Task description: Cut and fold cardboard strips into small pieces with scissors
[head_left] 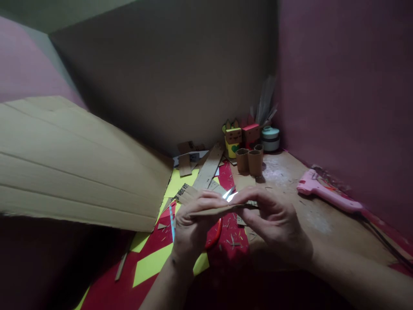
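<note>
A thin strip of cardboard (214, 211) is held level between my two hands, seen nearly edge-on. My left hand (195, 219) grips its left part, fingers over the top. My right hand (271, 215) pinches its right end between thumb and fingers. Just behind the strip, bright scissor blades (229, 194) lie on the work surface, and a red handle (215, 236) shows below the strip; the middle of the scissors is hidden by the strip and my hands.
A large cardboard sheet (80, 163) rises at the left. Cardboard tubes (254, 162), two decorated figures (232, 142) and a lidded pot (270, 138) stand at the back. A pink glue gun (329, 193) lies right. Yellow paper (151, 265) and scraps cover the red surface.
</note>
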Tool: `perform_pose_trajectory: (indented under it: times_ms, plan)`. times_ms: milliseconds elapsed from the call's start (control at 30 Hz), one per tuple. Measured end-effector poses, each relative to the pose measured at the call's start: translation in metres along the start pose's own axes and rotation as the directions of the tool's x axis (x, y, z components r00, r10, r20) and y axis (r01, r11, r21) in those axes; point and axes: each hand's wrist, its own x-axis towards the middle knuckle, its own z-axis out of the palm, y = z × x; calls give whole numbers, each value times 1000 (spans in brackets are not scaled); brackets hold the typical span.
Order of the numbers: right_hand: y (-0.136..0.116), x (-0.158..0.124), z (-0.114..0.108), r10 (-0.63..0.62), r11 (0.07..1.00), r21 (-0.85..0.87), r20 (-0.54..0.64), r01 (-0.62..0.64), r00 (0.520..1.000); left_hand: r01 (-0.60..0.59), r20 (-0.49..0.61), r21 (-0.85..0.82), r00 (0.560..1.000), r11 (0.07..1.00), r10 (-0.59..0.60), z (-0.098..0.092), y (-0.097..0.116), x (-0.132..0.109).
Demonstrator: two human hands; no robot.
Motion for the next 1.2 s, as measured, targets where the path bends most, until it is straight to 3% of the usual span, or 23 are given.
perform_pose_trajectory:
  times_ms: [67,133,267,633,767,900,1033,1200]
  plan:
    - [-2,0,0,-96,995,8,-1,96,995,-99,10,27,995,995,99,1,3,0]
    - [-2,-2,-1,-157,987,30,24,156,987,-121,14,30,993,992,121,2,4,0]
    - [-3,-5,-2,-190,982,26,83,188,978,-100,11,-2,995,995,100,3,4,-1]
    - [-4,-2,-1,-318,940,-106,86,326,944,-48,30,-69,998,996,50,5,7,1]
    - [-4,-2,1,-208,975,-67,46,211,977,34,10,-133,999,991,-33,6,5,0]
    - [-2,-4,4,58,997,42,-5,-57,998,207,-80,-76,974,975,-213,10,3,-5]
    - [-1,-4,6,286,935,209,33,-286,958,312,-196,-55,928,948,-317,12,0,-11]
    - [-1,-1,7,404,832,377,89,-406,910,341,-201,-67,916,938,-347,12,-5,-13]
